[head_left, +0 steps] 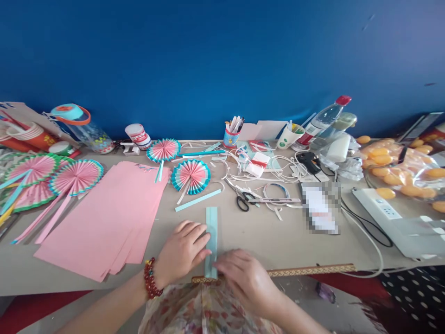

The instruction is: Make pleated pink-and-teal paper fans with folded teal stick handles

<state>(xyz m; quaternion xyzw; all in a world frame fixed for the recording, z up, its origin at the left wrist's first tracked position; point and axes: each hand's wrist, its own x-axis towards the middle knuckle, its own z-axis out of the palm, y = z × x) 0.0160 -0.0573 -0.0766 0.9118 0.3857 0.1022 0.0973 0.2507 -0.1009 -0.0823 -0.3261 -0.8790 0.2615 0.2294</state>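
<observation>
A light blue paper strip (212, 222), creased lengthwise, lies upright in view on the table in front of me and reaches its near edge. My left hand (184, 250), with a beaded bracelet (152, 279) at the wrist, lies over the strip's left side, fingers stretched out and thumb resting on the paper. At the strip's lower right edge, my right hand (246, 276) has its fingers pressed together on the paper; the fingertips are partly hidden. Just beyond the strip are a narrower blue strip (198, 200) and a pleated paper fan (191, 177).
Pink paper sheets (104, 213) and more round fans (76, 177) lie to the left. Scissors (242, 202), a cutter knife (278, 200), a cable tangle and a glue gun (308, 162) lie right of centre. A power strip (385, 208) and bagged orange balls (392, 167) are farther right.
</observation>
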